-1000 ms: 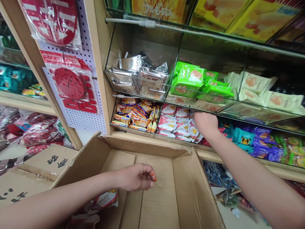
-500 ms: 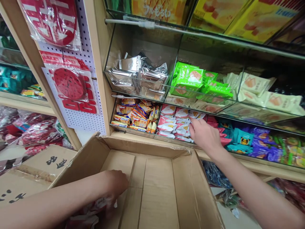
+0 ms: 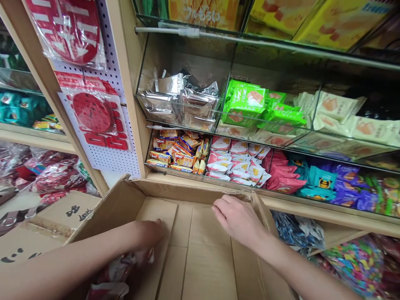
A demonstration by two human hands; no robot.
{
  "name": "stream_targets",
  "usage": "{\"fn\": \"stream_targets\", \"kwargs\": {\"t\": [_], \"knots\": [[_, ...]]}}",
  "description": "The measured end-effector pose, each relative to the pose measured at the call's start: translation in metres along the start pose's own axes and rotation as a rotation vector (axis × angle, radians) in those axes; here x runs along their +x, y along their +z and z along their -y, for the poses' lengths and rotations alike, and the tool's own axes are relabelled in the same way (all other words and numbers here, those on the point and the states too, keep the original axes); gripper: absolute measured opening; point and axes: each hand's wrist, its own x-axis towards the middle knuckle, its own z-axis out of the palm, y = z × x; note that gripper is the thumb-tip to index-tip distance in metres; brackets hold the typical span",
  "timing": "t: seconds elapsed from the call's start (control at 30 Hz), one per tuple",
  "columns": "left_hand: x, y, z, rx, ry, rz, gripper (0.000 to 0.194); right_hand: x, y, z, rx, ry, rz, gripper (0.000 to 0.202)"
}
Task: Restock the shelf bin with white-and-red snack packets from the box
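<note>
My left hand [image 3: 146,234] is inside the open cardboard box [image 3: 206,258], blurred, its fingers curled down and mostly hidden. It is closed on red-and-white snack packets [image 3: 120,266] that show just under it. Another such packet [image 3: 108,290] lies below at the box's left side. My right hand [image 3: 236,216] hovers over the far right part of the box, fingers curled together, with nothing visible in them. Beyond it, a shelf compartment holds neatly stacked pink-and-white packets [image 3: 239,162], with red packets [image 3: 284,173] in the bin beside them.
Orange-wrapped snacks [image 3: 179,152] fill the bin left of the pink-and-white ones. Green packets [image 3: 246,102] and silver packets [image 3: 164,104] sit one tier up behind clear fronts. A wooden post [image 3: 125,83] stands at left. Another carton [image 3: 53,221] lies left of the box.
My right hand has come back from the pink-and-white packets to above the box, uncovering the right end of their stack. My left hand stays low in the box, shifting slightly with the packets.
</note>
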Motion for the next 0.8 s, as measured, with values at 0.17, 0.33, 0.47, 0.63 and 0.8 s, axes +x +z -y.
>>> {"fn": "stream_targets", "kwargs": {"t": [0.17, 0.33, 0.47, 0.63, 0.8], "knots": [[0.002, -0.026, -0.036, -0.325, 0.126, -0.057, 0.038, -0.002, 0.002, 0.017, 0.599, 0.078, 0.178, 0.037], [0.01, -0.026, -0.065, -0.974, 0.252, -0.318, 0.035, 0.006, 0.016, 0.037, 1.26, 0.22, 0.145, 0.037], [0.011, -0.022, -0.065, -1.192, 0.268, -0.255, 0.034, 0.012, 0.029, 0.039, 1.473, 0.262, 0.015, 0.027], [0.012, -0.021, -0.062, -1.222, 0.24, -0.167, 0.032, 0.008, 0.037, 0.036, 1.547, 0.352, -0.051, 0.024], [0.011, -0.014, -0.065, -1.252, 0.268, -0.185, 0.042, 0.002, 0.041, 0.035, 1.63, 0.465, -0.067, 0.026]]}}
